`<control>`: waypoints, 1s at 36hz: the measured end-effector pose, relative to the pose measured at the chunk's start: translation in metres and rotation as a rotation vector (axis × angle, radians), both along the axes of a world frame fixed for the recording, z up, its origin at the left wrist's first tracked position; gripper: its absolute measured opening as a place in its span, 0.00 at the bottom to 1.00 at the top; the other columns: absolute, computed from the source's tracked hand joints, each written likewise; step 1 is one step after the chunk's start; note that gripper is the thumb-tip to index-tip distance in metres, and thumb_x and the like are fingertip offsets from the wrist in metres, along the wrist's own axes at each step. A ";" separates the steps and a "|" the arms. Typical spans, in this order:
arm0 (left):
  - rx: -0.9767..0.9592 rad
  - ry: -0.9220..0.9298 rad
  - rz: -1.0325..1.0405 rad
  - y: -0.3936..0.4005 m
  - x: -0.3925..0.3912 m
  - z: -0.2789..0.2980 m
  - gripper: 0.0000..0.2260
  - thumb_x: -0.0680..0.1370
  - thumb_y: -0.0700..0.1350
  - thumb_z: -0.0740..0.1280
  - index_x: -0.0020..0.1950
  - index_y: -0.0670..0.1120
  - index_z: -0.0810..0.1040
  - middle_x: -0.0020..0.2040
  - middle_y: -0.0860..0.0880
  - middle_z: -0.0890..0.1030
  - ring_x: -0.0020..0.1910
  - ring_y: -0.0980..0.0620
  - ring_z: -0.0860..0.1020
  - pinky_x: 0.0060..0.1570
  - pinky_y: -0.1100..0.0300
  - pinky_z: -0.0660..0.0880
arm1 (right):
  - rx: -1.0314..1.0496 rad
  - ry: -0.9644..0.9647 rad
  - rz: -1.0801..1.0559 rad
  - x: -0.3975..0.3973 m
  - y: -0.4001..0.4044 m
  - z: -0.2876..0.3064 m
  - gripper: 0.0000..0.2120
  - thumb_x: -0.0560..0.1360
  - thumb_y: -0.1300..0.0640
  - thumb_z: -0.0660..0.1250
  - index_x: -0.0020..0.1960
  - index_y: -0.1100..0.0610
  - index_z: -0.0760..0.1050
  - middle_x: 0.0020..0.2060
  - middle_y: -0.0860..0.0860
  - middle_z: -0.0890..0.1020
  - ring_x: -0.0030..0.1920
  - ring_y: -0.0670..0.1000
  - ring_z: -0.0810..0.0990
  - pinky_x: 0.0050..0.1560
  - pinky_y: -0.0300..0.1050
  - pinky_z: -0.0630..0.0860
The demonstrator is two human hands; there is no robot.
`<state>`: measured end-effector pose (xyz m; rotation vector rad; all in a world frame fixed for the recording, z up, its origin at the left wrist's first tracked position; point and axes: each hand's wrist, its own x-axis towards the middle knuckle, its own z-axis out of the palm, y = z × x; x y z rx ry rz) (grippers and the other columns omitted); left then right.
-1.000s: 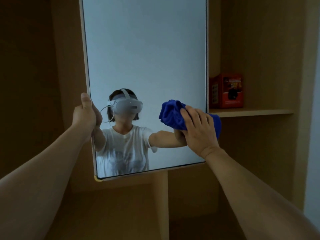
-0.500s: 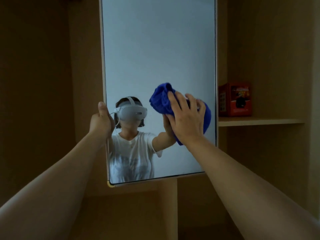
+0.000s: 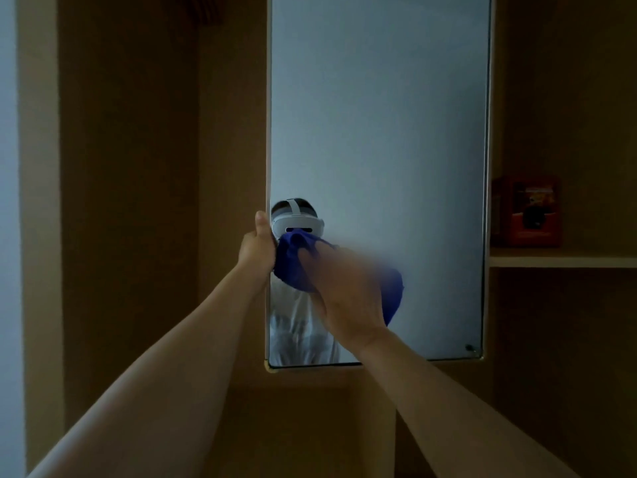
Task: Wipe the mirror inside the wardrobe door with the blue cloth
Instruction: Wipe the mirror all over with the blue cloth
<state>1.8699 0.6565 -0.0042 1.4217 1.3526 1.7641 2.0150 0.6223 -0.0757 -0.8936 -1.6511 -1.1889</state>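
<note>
- I am looking at the mirror (image 3: pixel 379 132), a tall panel running out of view at the top, with wooden wardrobe panels on both sides of it.
- My left hand (image 3: pixel 256 250) is gripping the mirror's left edge, thumb pointing up along the frame and the fingers wrapped round behind it, out of sight.
- My right hand (image 3: pixel 344 298) is lying over the blue cloth (image 3: pixel 293 267) and pressing it against the lower left part of the glass; the hand is blurred, so I cannot tell how its fingers are lying.
- The cloth is bunching out from under the hand on both sides, its left end just beside my left hand.
- The cloth and my right hand are covering much of the reflection of the person; only a white headset (image 3: pixel 298 225) above and a pale shirt below are showing.
- A shelf (image 3: pixel 562 262) is sitting to the right of the mirror, carrying a red box (image 3: pixel 525 212) that is standing upright close to the mirror's right edge.
- A small dark mark (image 3: pixel 469 347) is showing in the mirror's lower right corner; I cannot tell what it is.
- A strip of pale wall (image 3: pixel 7 201) is running down the far left.
</note>
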 end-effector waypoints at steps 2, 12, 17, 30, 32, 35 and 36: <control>-0.003 -0.014 -0.016 0.001 -0.001 0.001 0.28 0.79 0.62 0.44 0.43 0.42 0.73 0.35 0.45 0.76 0.36 0.50 0.76 0.39 0.56 0.73 | -0.015 0.028 -0.014 -0.006 -0.001 0.015 0.23 0.71 0.53 0.68 0.66 0.54 0.74 0.61 0.55 0.78 0.55 0.58 0.78 0.51 0.55 0.75; -0.007 0.028 -0.037 0.003 -0.008 0.003 0.33 0.79 0.61 0.44 0.64 0.37 0.72 0.56 0.35 0.78 0.55 0.40 0.77 0.49 0.53 0.73 | -0.024 0.238 -0.019 -0.031 0.003 0.070 0.29 0.68 0.55 0.73 0.68 0.55 0.71 0.61 0.57 0.75 0.54 0.60 0.75 0.47 0.56 0.74; -0.030 -0.009 -0.081 0.001 -0.007 0.003 0.29 0.80 0.61 0.46 0.60 0.41 0.73 0.55 0.39 0.79 0.52 0.44 0.78 0.49 0.54 0.75 | -0.010 0.219 -0.041 -0.032 0.005 0.034 0.28 0.70 0.54 0.73 0.68 0.54 0.72 0.62 0.56 0.76 0.55 0.58 0.77 0.48 0.54 0.75; 0.105 -0.025 -0.114 -0.001 -0.008 -0.001 0.25 0.81 0.58 0.45 0.45 0.44 0.75 0.44 0.45 0.80 0.45 0.52 0.77 0.35 0.62 0.70 | -0.092 0.254 -0.017 -0.043 -0.008 0.094 0.28 0.73 0.53 0.69 0.71 0.52 0.65 0.65 0.54 0.71 0.59 0.57 0.71 0.54 0.54 0.70; 0.108 -0.009 -0.109 -0.002 -0.009 -0.001 0.28 0.81 0.58 0.45 0.50 0.40 0.77 0.45 0.39 0.80 0.47 0.45 0.78 0.36 0.61 0.71 | -0.091 0.275 -0.011 -0.043 -0.008 0.090 0.28 0.73 0.53 0.69 0.71 0.52 0.66 0.65 0.54 0.72 0.58 0.57 0.72 0.54 0.54 0.71; 0.092 0.021 -0.103 -0.004 -0.009 0.000 0.30 0.81 0.59 0.44 0.49 0.39 0.77 0.35 0.40 0.78 0.37 0.42 0.78 0.37 0.59 0.71 | -0.075 0.296 0.024 -0.043 -0.009 0.066 0.29 0.69 0.55 0.73 0.69 0.55 0.70 0.62 0.56 0.75 0.55 0.59 0.75 0.50 0.55 0.74; 0.075 0.014 -0.096 -0.004 -0.009 0.000 0.29 0.80 0.59 0.44 0.49 0.40 0.76 0.33 0.44 0.76 0.34 0.47 0.76 0.37 0.58 0.71 | -0.063 0.289 0.026 -0.042 -0.009 0.056 0.29 0.68 0.55 0.74 0.68 0.55 0.71 0.61 0.57 0.76 0.54 0.59 0.76 0.49 0.55 0.75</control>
